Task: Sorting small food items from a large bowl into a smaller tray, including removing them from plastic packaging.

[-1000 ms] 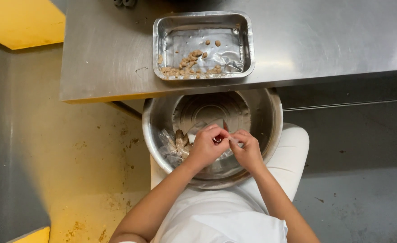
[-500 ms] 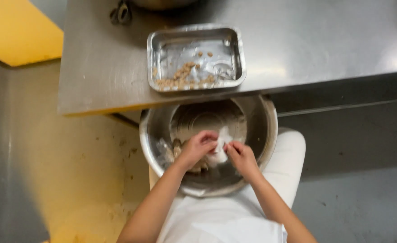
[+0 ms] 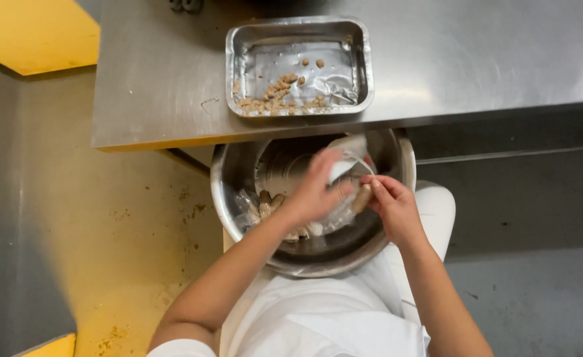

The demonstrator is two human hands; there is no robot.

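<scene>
Left hand point(image 3: 318, 192) over the steel bowl point(image 3: 238, 198) in the person's lap, grip pinching a blurred pale wrapper point(image 3: 348, 165), right hand point(image 3: 390, 205) grasping a brown sausage-like piece point(image 3: 362, 197), foil tray point(image 3: 364, 66) of crumbs on the desk point(image 3: 159, 79) above

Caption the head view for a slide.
Over a round steel bowl in the lap, left hand pulls a thin whitish wrapping off a small tan sausage-shaped piece pinched by right hand.

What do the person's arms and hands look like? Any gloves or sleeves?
No gloves: both the left hand and the right hand are bare, and so are the forearms. A short white sleeve shows at the left upper arm. No rings, watch or bracelets are visible.
</scene>
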